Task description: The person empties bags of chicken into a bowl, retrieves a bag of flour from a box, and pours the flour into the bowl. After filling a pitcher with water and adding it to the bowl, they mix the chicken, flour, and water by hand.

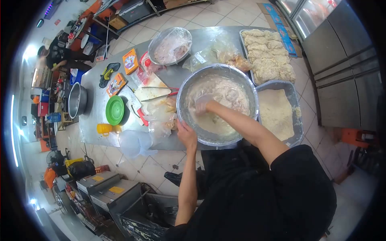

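Left hand grips the bowl rim; right hand sits in batter, grip unclear. Beyond it, a tray holds many breaded pieces; more seem left unbreaded.

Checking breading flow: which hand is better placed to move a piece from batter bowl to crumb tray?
Probably right hand: it is in the batter, nearer the crumb tray; left hand grips the bowl rim.
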The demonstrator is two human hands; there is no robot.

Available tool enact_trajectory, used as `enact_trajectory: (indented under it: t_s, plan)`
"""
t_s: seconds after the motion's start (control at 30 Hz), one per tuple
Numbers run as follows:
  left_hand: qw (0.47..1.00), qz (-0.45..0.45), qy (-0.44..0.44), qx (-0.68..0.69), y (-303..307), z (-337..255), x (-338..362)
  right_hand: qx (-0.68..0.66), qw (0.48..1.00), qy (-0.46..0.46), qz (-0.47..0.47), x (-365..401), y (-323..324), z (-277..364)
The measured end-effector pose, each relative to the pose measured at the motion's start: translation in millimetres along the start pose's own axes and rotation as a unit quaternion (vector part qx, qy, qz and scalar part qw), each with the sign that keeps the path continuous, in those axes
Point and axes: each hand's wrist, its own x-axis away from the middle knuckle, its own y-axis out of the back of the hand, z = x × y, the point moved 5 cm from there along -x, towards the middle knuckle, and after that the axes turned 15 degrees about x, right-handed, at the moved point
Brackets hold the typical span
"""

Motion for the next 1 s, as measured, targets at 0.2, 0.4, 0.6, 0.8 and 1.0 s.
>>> enact_trajectory:
  t_s: [0.2,0.4,0.6,0.8,1.0]
  plan:
    - [1.000,-0.001,-0.004,0.013,-2,7,1,0.043,0.993,-0.026,-0.105,52,-53,30]
    - [0.999,0.005,0.010,0.047,1,-1,4,-0.010,0.974,-0.004,-0.228,64,-71,-14]
    - [0.998,0.014,0.030,0.054,2,-3,3,-0.030,0.968,-0.118,-0.221,106,-7,-91]
    - [0.999,0.014,0.024,0.044,1,-1,3,-0.031,0.955,-0.234,-0.179,77,-8,-127]
    - [0.999,-0.002,-0.004,0.033,-1,2,-1,0.021,0.937,-0.254,-0.241,31,-2,-63]
